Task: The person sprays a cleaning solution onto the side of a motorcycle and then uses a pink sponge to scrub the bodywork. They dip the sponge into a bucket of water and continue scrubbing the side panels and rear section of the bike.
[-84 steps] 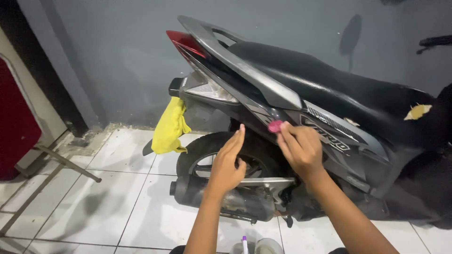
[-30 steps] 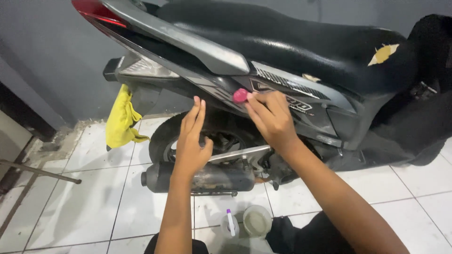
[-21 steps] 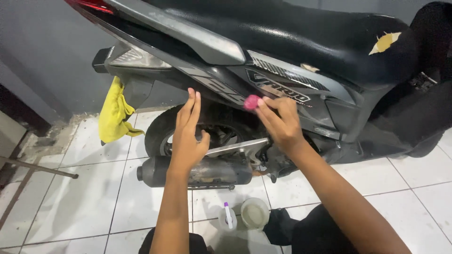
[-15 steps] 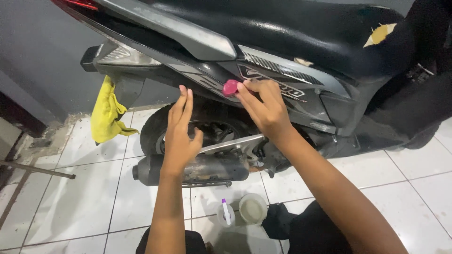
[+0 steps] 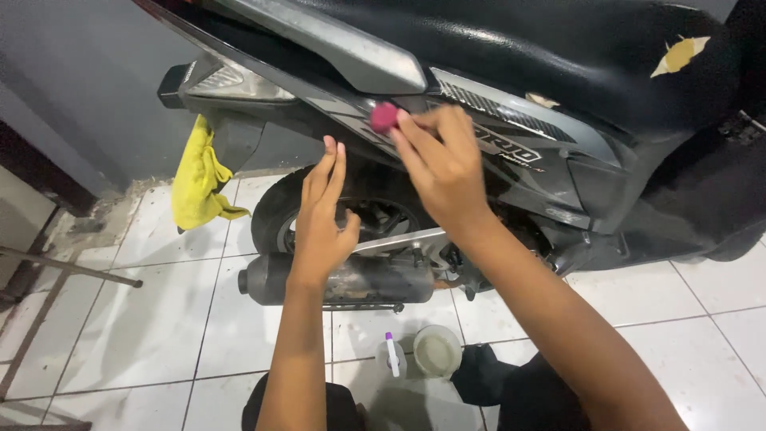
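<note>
A dark grey scooter stands side-on in front of me on white floor tiles. My right hand pinches a small pink pad and presses it against the grey side panel just under the seat. My left hand hangs flat with fingers together and straight, just left of and below the right hand, in front of the rear wheel. It holds nothing and I cannot tell whether it touches the bike.
A yellow cloth hangs from the rear fender. The black exhaust runs low across the wheel. On the tiles between my knees stand a small spray bottle and a round open tub. Metal frame legs stand at the left.
My view has moved closer and lower along the scooter. My right hand has rubbed the pink pad along the side panel. My left hand stays raised and flat beside it.
</note>
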